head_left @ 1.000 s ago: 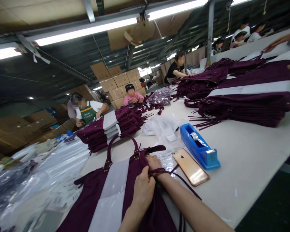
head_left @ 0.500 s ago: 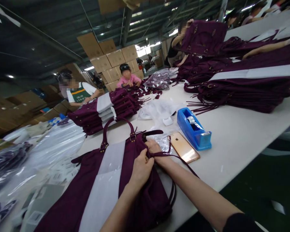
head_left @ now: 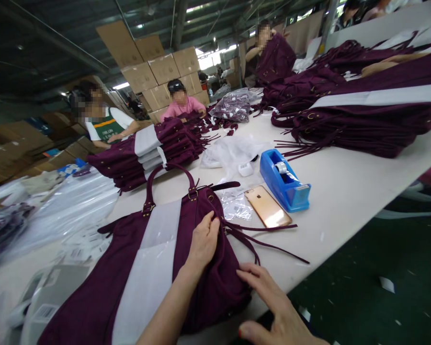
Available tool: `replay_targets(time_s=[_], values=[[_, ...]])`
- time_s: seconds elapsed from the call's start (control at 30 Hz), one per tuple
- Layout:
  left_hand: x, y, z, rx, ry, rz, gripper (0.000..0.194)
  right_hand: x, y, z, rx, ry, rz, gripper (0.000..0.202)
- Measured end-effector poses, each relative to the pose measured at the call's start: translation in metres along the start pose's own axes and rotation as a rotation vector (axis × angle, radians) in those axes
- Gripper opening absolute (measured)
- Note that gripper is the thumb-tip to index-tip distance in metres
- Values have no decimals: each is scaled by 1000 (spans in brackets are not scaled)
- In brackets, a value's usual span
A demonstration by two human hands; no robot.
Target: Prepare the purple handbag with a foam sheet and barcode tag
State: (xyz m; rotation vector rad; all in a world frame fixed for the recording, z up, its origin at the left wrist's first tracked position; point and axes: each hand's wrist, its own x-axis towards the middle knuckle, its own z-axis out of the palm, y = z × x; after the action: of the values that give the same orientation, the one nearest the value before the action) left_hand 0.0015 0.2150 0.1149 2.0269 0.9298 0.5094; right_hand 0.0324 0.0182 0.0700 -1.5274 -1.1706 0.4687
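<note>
A dark purple handbag (head_left: 197, 297) lies on the table in front of me, a white wrap (head_left: 151, 268) around its middle and its looped handle (head_left: 149, 189) pointing away. My left hand (head_left: 203, 242) is closed on the bag's upper right side, thumb and forefinger close together at the fold. Thin purple tassel cords (head_left: 262, 229) spread from that side over the table. Lower right, my right hand (head_left: 276, 306) is open and holds nothing. Its fingers are spread, with the fingertips by the bag's end.
Beyond the bag are a gold phone (head_left: 267, 206), a blue tape dispenser (head_left: 285, 182) and clear plastic bags (head_left: 233, 155). Stacks of wrapped purple bags stand at left (head_left: 147, 153) and right (head_left: 366, 127). Plastic sheets (head_left: 72, 206) lie left. Several people work around the table.
My right hand has left the tassel cords and drawn back toward me, opening. The cords now lie loose across the table. My left hand stays at the bag's side. A far person's raised bag has shifted left.
</note>
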Motion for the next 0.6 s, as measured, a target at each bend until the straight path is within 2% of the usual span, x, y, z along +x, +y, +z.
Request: replay_targets(time_s=[0.07,0.17,0.23,0.3,0.43,0.5,0.6], values=[[0,0,0,1,6,2,40,-12,5,16,-104,145,-29,60],[0,0,0,-6,14,4,40,-12,11,36,-144,339,-38,40],[-1,0,0,-9,11,1,40,-5,11,41,-122,373,-63,28],[-2,0,0,-4,9,-5,40,3,10,40,-93,330,-88,25],[-2,4,1,-4,16,-11,39,17,9,29,-16,153,-95,27],[-1,4,2,-4,16,-11,38,21,8,26,57,70,-38,27],[0,3,3,8,12,-7,38,25,4,23,205,-1,132,25]])
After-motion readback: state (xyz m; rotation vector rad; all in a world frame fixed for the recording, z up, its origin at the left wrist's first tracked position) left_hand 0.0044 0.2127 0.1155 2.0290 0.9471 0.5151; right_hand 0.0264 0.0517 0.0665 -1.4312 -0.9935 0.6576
